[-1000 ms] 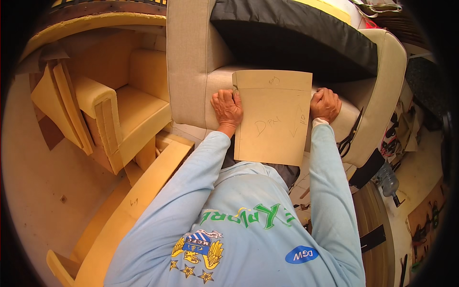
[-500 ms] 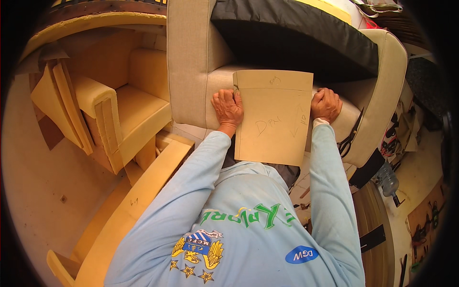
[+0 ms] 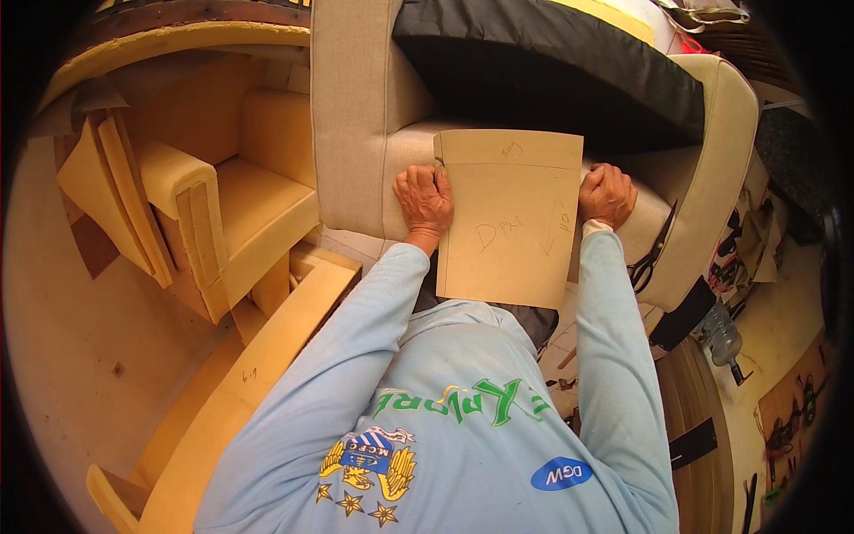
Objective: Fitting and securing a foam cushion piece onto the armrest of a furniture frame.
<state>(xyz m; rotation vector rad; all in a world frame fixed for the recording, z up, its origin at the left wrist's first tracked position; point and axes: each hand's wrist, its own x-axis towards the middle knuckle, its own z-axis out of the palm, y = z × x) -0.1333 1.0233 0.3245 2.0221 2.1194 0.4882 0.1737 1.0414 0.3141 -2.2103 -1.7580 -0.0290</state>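
Workshop surroundings framed the scene as I viewed it from afar through the head camera: at left, a yellow foam-covered armchair [image 3: 258, 200] stood with flat foam panels [image 3: 111, 191] leaning against its side, and a long foam-covered section [image 3: 236, 387] ran diagonally below it. At top centre I observed a beige fabric-upholstered seat [image 3: 351, 116], its interior partly covered by a black cloth-covered cushion [image 3: 551, 67].

Centrally placed was a tan cardboard sheet [image 3: 507, 214], the piece at hand. It lay between the two hands, with its upper part in front of the beige seat and its lower edge near the wearer's light blue shirt [image 3: 471, 374]. A line crossed the sheet near its top edge, with hand-drawn lettering and a long arrow below.

The left hand [image 3: 424, 198] was loosely closed, fingers curled, thumb along the sheet's left edge; I could not tell whether it gripped the cardboard. The right hand [image 3: 608, 194] was curled into a fist just beside the right edge, with nothing visible projecting from it; I could not discern its palm side.

Farther right, black-handled scissors [image 3: 642, 274] rested against the beige upholstery, and a clear plastic bottle [image 3: 722, 336] lay beyond them.
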